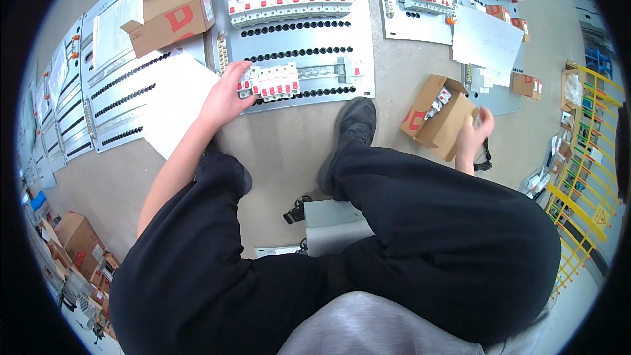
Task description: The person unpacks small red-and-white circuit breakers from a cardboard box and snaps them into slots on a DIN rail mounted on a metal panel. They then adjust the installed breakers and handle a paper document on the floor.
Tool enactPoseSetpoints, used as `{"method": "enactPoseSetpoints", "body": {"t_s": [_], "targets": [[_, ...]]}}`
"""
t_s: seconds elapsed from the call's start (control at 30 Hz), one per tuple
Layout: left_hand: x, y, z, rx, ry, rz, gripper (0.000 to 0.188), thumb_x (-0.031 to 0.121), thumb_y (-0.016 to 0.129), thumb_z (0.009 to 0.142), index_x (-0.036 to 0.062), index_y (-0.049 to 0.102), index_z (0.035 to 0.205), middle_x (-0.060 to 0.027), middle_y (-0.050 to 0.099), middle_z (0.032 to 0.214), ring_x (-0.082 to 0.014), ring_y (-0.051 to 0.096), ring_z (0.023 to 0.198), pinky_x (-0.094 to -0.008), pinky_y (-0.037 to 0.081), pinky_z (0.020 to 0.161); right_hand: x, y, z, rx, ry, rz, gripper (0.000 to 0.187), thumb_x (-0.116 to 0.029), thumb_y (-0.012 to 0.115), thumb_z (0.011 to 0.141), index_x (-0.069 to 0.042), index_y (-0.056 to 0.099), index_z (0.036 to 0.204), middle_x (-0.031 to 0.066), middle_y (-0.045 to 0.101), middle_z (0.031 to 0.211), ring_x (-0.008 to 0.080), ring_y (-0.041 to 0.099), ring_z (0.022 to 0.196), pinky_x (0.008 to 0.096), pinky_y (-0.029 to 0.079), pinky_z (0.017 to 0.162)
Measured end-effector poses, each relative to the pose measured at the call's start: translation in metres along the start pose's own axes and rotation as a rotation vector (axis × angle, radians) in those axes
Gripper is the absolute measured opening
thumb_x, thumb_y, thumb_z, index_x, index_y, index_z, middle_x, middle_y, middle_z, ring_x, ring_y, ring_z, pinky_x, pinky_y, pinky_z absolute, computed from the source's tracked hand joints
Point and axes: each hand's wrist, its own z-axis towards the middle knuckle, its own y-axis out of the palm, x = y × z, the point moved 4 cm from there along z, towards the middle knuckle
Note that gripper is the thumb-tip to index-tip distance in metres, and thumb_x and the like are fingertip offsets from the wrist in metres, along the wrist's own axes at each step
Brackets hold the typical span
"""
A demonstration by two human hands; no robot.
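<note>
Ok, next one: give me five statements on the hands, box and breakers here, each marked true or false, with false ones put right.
1. The left hand is at the left end of the lower row of breakers. True.
2. The right hand is by an open cardboard box. True.
3. That box is empty. False: white-and-red devices lie inside it.
4. The lower row of breakers covers its whole rail. False: bare rail shows to the right of the main group.
5. The upper row of breakers has red switches. True.
</note>
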Motion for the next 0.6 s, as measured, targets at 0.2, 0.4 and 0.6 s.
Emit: {"method": "enactPoseSetpoints", "body": {"t_s": [0.2,0.4,0.6], "targets": [[-0.015,0.012,0.002,0.087,0.071,-0.064,0.066,0.017,0.084,0.091,0.0039,0.058,0.15,-0.0149,0.059,0.156,-0.037,0.061,0.141,-0.0444,0.053,0.117,-0.27,0.093,-0.044,-0.951,-0.327,0.516,0.057,-0.015,0.08,0.096,-0.01,0.059,0.149,0.0113,0.063,0.137,0.0217,0.069,0.101,0.0382,0.058,0.096],[-0.004,0.005,0.008,0.009,0.067,-0.01,0.078,0.026,0.089,0.087,0.0103,0.055,0.155,-0.0133,0.055,0.158,-0.0377,0.066,0.136,-0.0457,0.058,0.111,-0.353,0.19,-0.109,-1.027,-0.804,0.275,0.099,-0.037,0.096,0.083,-0.011,0.044,0.163,0.0173,0.049,0.161,0.0388,0.062,0.138,0.049,0.057,0.113],[0.008,0.014,0.008,0.021,0.024,0.132,0.078,0.033,0.089,0.087,0.0181,0.057,0.156,-0.0104,0.055,0.155,-0.0361,0.075,0.119,-0.0463,0.064,0.099,-0.36,0.221,-0.115,-1.138,-0.768,0.336,0.087,-0.038,0.094,0.084,-0.01,0.056,0.156,0.0149,0.063,0.146,0.037,0.062,0.135,0.048,0.054,0.114]]}}
